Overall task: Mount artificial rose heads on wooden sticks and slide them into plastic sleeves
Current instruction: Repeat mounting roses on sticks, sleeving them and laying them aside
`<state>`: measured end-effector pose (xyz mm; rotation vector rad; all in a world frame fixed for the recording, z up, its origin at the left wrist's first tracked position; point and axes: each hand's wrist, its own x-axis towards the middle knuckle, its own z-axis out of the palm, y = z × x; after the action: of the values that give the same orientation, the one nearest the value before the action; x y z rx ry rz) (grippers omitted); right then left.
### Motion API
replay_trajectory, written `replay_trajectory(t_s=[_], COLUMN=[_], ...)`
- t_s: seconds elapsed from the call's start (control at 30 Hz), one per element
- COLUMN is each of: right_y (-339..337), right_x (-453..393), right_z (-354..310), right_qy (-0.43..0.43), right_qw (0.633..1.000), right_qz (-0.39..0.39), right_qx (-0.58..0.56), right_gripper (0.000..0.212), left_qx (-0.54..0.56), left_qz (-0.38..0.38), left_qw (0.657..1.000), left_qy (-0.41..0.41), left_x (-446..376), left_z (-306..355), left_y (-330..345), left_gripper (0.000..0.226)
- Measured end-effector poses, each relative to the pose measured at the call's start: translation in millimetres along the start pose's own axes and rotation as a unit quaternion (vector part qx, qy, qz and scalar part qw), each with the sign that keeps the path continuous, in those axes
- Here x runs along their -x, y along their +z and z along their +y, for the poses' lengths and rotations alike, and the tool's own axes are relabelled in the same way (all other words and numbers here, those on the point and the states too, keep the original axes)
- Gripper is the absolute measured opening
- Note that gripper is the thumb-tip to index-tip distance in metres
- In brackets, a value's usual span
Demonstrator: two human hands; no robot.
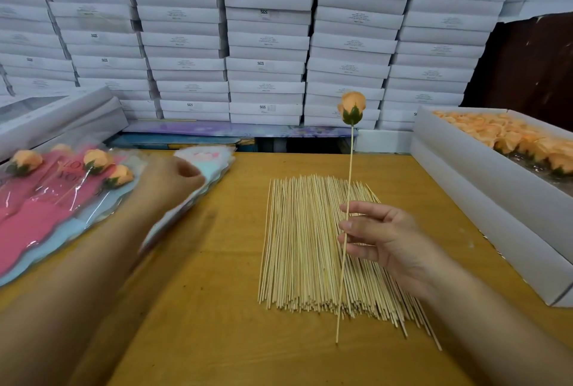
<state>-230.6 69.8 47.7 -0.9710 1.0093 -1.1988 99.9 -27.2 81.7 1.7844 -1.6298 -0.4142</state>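
- One rose head [353, 107] is mounted on a wooden stick [347, 218], held near-upright above the bench [217, 261] by the right hand [381, 238]; its fingers [352, 226] pinch the stick lightly at mid-length, the rest loosely curled.
- Risk: with a grip this light and far from the head, the stick may pivot or slip, and the head could work loose if it catches on a sleeve mouth.
- Risk: the stick's lower end hangs over the pile of loose sticks [313, 249]; dropping it there could scatter them.
- Left hand [173, 181] is motion-blurred over the stack of plastic sleeves [198, 168] at the bench's left; its fingers appear curled at the top sleeve, but whether they grip it cannot be told. Two sleeves may lift together.
- Finished sleeved roses [93, 165] lie left of the stack, overlapping it; they could be dragged along.
- An open tray of rose heads [508, 137] stands at right, well apart from the sleeves.
- White boxes [266, 44] are stacked behind the bench.
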Motion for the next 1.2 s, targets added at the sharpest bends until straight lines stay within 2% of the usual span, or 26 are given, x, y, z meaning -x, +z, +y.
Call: replay_trajectory(t_s=[0.03,0.1,0.2,0.27,0.37,0.47,0.6,0.93,1.2], right_y=[0,-1,0,0,-2,-1,-2,-2,-2], right_x=[0,-1,-1,-1,-2,-3,-3,-2,-3], right_z=[0,0,1,2,2,2,3,1,2], right_qy=[0.0,-0.003,-0.004,-0.005,-0.004,-0.006,-0.009,-0.012,-0.013], right_qw=[1.0,1.0,1.0,1.0,1.0,1.0,1.0,1.0,1.0], right_qz=[0.001,0.0,-0.007,-0.009,-0.005,0.0,-0.002,0.001,0.007], right_qx=[0.001,0.003,0.005,0.007,0.011,0.013,0.013,0.009,0.01], right_gripper=[0.04,0.041,0.034,0.033,0.035,0.042,0.041,0.045,0.041], left_qx=[-0.049,-0.12,-0.151,-0.155,-0.152,-0.123,-0.111,-0.09,-0.104], left_qz=[0.009,0.008,-0.028,-0.051,-0.046,-0.018,0.006,0.053,0.063], left_qw=[0.999,0.991,0.978,0.975,0.978,0.983,0.985,0.989,0.986], left_qy=[-0.013,-0.066,-0.139,-0.15,-0.137,-0.136,-0.128,-0.109,-0.116], left_x=[-12,-30,-36,-36,-40,-39,-39,-37,-36], left_z=[-19,-56,-89,-97,-100,-101,-105,-106,-107], left_y=[-7,-15,-18,-18,-21,-24,-24,-21,-27], left_gripper=[0.011,0.029,0.056,0.069,0.078,0.072,0.044,0.016,0.044])
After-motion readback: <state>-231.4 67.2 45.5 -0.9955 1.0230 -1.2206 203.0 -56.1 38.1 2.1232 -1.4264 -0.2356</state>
